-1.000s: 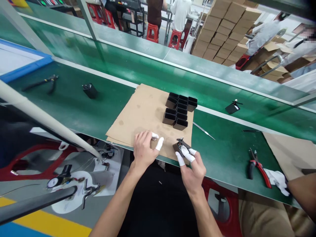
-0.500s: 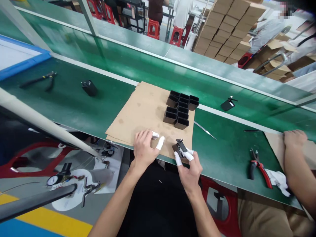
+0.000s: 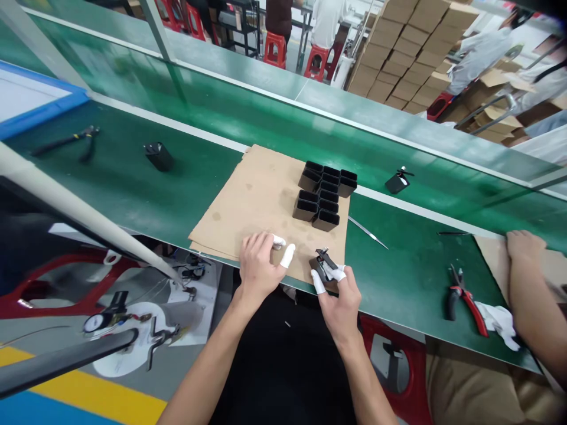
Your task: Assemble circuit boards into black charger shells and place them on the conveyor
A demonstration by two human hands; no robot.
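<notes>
My left hand (image 3: 259,268) rests at the near edge of a cardboard sheet (image 3: 239,200). White finger cots cover its thumb and forefinger, which are apart with nothing visible between them. Farther right, my right hand (image 3: 341,298) grips a small black plastic case (image 3: 318,270) between white-capped fingers. A dark lid-like piece with small prongs stands askew at the top of this case, and lighter parts show inside; my fingers hide some of it. Beyond both hands, several black open-topped housings (image 3: 325,219) stand upright in a cluster on the cardboard.
A metal file-like tool (image 3: 367,232) lies right of the cardboard. Red-handled pliers (image 3: 465,301) and a white cloth (image 3: 498,324) lie near a co-worker's arm (image 3: 531,283). Black cases stand at left (image 3: 158,156) and back right (image 3: 397,183). Dark-handled pliers (image 3: 66,143) lie far left.
The black case at the back right has shifted slightly left. My right hand and its case have tilted a little; my left hand stays in place.
</notes>
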